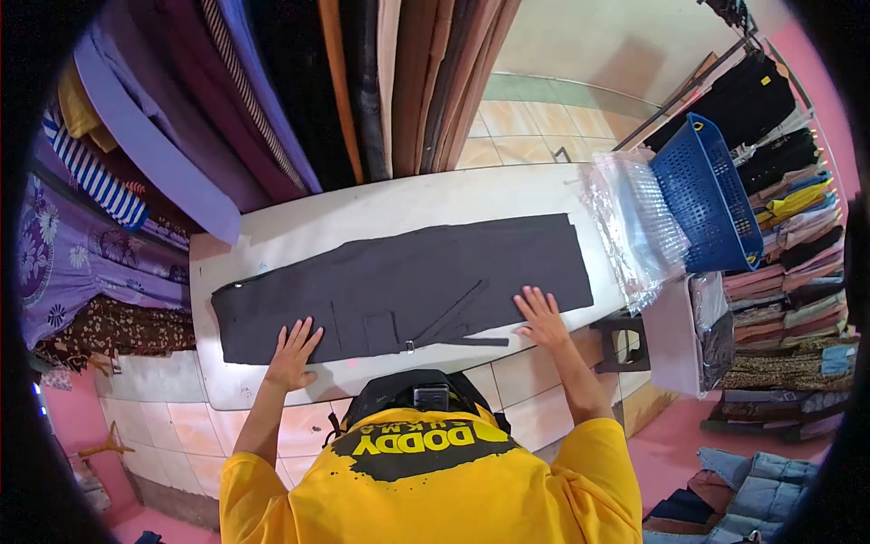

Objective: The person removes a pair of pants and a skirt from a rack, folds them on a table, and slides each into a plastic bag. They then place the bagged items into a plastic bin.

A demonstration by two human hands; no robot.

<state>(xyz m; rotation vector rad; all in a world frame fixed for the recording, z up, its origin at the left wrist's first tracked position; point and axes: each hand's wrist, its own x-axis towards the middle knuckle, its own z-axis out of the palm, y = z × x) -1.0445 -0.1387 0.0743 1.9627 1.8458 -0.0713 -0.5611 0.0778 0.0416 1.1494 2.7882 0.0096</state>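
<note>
A pair of dark grey trousers [408, 281] lies folded lengthwise and flat across the white table [299, 222]. A pocket, stitched seams and a narrow strap with a small buckle [410, 345] show along its near edge. My left hand [294, 354] rests on the near edge of the cloth toward the left end, fingers spread. Near the right end, my right hand [541, 317] lies flat on the fabric, its fingers also apart. Neither hand grips anything.
Clear plastic bags [634, 227] lie at the table's right end, beside a blue perforated basket [711, 195]. Hanging garments [272, 91] crowd the far left side. Folded clothes [784, 236] are stacked at right, and a stool [621, 344] stands below the table edge.
</note>
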